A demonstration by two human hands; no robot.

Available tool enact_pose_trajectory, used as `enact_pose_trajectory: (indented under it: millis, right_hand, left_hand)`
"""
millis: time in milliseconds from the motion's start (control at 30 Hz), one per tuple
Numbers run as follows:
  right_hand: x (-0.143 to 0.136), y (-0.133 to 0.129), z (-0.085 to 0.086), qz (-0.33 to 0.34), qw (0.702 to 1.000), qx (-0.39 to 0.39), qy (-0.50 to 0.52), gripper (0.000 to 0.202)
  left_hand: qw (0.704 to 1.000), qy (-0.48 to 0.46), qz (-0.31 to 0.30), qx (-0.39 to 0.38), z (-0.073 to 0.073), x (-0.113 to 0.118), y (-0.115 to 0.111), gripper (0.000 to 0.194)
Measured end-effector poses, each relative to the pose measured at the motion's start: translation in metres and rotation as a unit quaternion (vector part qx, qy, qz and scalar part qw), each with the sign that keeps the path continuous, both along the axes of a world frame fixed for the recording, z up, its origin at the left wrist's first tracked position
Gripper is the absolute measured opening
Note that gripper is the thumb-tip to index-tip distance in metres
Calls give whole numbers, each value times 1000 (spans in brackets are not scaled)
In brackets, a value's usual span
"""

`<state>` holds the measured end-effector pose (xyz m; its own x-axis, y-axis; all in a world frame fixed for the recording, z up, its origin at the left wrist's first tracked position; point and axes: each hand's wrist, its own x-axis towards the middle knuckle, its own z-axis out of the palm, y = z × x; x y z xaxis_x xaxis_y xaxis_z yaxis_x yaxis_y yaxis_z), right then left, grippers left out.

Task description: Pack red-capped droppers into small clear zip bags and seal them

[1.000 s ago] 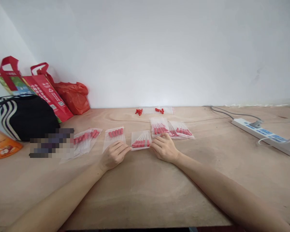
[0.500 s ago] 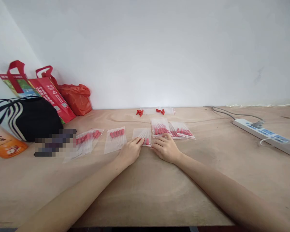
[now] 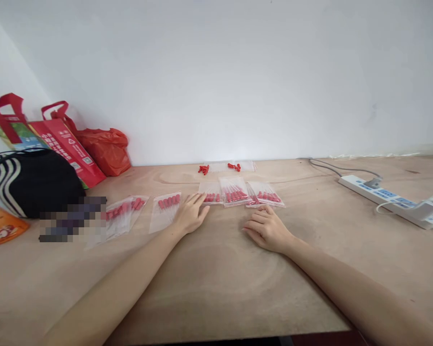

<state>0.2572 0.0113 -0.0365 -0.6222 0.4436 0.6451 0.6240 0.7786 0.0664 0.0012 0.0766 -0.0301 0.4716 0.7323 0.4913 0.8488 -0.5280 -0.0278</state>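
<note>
My left hand lies with its fingers stretched out, the tips at the near left edge of a clear zip bag. Inside that bag are several red-ended pieces with thin pale stems, which look like droppers. A similar bag overlaps it on the right, and another lies beyond that. Partly under my left wrist is one more filled bag. On the bare tabletop, in front of the right-hand bags, rests my right hand, fingers loosely bent, nothing visible in it.
Further bags of red-ended pieces lie at left, beside a blurred dark patch. Loose red pieces sit near the wall. Shopping bags, a black drawstring bag and an orange packet crowd the left. A power strip stands at right.
The middle bag has moved forward, up against the stack on its right. My left hand has spread its fingers. My right hand has drawn back to the right, away from the bags.
</note>
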Motion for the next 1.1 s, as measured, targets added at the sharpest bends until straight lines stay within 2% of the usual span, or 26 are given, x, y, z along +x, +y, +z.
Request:
enact_pose_trajectory:
  millis: [67, 133, 233, 300, 433, 600, 767, 933, 1100]
  right_hand:
    - [1, 1, 1, 3, 1000, -14, 5, 16]
    - [0, 2, 1, 6, 1000, -24, 9, 16]
    - [-4, 4, -1, 14, 999, -30, 9, 16]
    - [-6, 5, -1, 16, 999, -29, 5, 16]
    - [-5, 6, -1, 8, 1000, -24, -6, 15]
    - [-3, 7, -1, 4, 1000, -24, -8, 16]
    - [-3, 7, -1, 5, 1000, -27, -2, 16]
    - [-3, 6, 0, 4, 1000, -23, -3, 17]
    - [-4, 6, -1, 7, 1000, -27, -4, 17]
  left_hand:
    - [998, -26, 52, 3, 2, -20, -3, 39]
    - [991, -58, 116, -27, 9, -45, 1, 39]
    - [968, -90, 198, -129, 23, -84, 22, 37]
    - [960, -90, 205, -170, 31, -105, 39, 34]
    - [946, -96, 170, -260, 38, -125, 62, 33]
    - [928, -88, 126, -338, 44, -122, 68, 29]
    - [929, -108, 90, -341, 51, -123, 63, 34]
    - [907, -216, -16, -360, 50, -132, 50, 49]
    - [911, -240, -28, -333, 48, -136, 40, 57]
